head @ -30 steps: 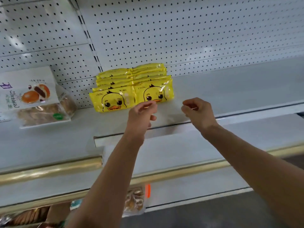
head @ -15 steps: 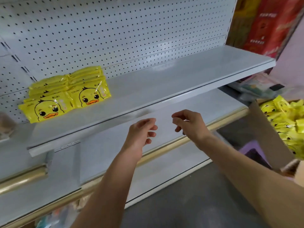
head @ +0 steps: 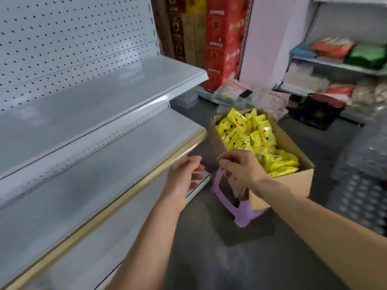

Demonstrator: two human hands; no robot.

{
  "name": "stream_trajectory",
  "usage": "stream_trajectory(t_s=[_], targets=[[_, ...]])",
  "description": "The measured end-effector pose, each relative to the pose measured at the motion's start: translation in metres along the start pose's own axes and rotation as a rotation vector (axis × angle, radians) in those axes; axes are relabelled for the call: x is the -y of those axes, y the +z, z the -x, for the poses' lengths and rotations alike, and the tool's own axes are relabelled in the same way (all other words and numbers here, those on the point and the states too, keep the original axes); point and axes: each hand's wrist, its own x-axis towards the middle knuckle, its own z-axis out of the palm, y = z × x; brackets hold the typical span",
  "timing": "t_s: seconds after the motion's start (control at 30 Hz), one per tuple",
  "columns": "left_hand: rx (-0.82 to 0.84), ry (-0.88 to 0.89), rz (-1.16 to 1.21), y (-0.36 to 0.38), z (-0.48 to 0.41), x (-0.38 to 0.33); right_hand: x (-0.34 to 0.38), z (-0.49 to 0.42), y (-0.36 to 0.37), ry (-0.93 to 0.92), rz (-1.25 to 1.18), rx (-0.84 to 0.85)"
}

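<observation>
Though slack and empty, left hand (head: 184, 177) beside right hand (head: 240, 171), carton (head: 293, 185) corner behind it.

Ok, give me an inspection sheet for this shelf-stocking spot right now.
Surface: grey metal shelves, gold-trimmed edge, perforated back.
Job's things: yellow duck packets heaped in an open cardboard box on a purple stool.
Clutter: pale bags lying on the floor by the wall.
Grippers: left hand and right hand hold nothing, fingers loosely curled, near the box.
Cables: nothing seen.
Surroundings: stacked red cartons; side shelf of packaged goods.
</observation>
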Motion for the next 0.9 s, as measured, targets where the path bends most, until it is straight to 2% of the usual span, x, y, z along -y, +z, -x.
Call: stream_trajectory(t_s=[0.3, 0.53, 0.77, 0.9], targets=[[0.167, -0.136, -0.040, 0.130, -0.077, 0.035, -0.118, -0.049, -0.100, 0.256, 0.068, -0.130], [0.288, -0.243, -0.179, 0.202, -0.168, 0.063, -0.195, -0.096, -0.164, 0.450, 0.141, -0.239], [0.349, -0.356, -0.344, 0.278, -0.270, 0.112, -0.263, -0.176, -0.212, 0.532, 0.500, -0.262], [0.415, -0.433, -0.446, 0.317, -0.313, 0.140, -0.295, -0.215, -0.217, 0.492, 0.743, -0.153]])
